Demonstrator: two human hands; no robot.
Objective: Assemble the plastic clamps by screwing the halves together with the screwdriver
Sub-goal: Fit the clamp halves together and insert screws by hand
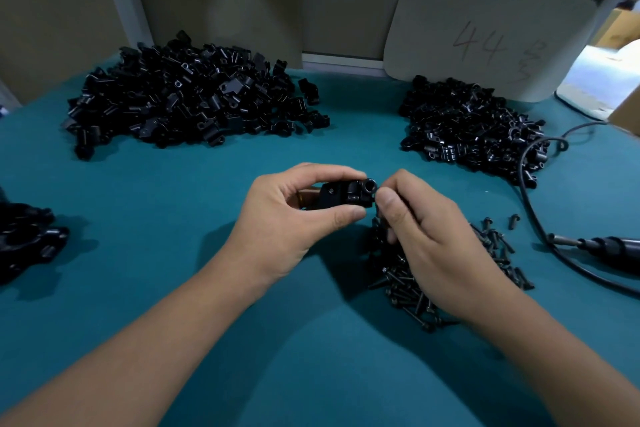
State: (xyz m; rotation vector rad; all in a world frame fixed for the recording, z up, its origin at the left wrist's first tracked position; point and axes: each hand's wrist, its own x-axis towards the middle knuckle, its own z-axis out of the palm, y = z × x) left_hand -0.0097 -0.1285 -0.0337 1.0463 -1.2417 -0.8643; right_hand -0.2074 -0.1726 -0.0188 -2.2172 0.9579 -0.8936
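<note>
Halves of the clamp sit pinched in the left hand above the table; right hand pinches at its end, probably a screw. Loose grip, halves could shift and cross-thread.

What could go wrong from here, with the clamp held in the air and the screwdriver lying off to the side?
1. The left hand pinches the clamp above the table while the right hand works at its end; the halves could slip apart.
2. A screw fumbled there would likely drop into the screws below.
3. The screwdriver lies at the right with its cable looping nearby; reaching for it might snag the cable.
</note>
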